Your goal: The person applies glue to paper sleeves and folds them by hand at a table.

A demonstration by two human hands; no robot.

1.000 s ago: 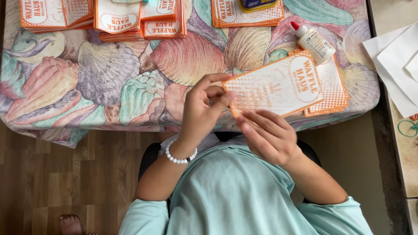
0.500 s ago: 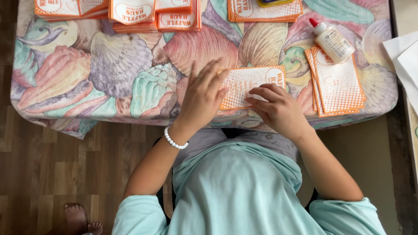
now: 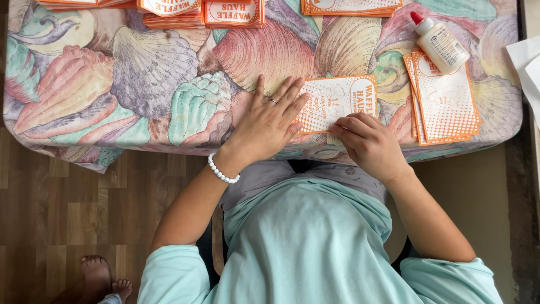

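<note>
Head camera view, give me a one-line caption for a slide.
Left hand flat and right hand pressing an orange-and-white paper card on a seashell-print tablecloth, glue bottle nearby.

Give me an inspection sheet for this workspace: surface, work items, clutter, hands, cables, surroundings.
Surface: table covered with a seashell-print cloth.
Work items: orange-and-white printed card lying flat at the near edge; stack of similar cards to its right.
Clutter: more orange card stacks along the far edge; white glue bottle with red cap lying on the right stack; white paper at the right edge.
Hands: left hand flat, pressing the card's left end; right hand with fingertips on the card's near edge.
Cables: nothing seen.
Surroundings: wood-look floor; bare foot at lower left.
</note>
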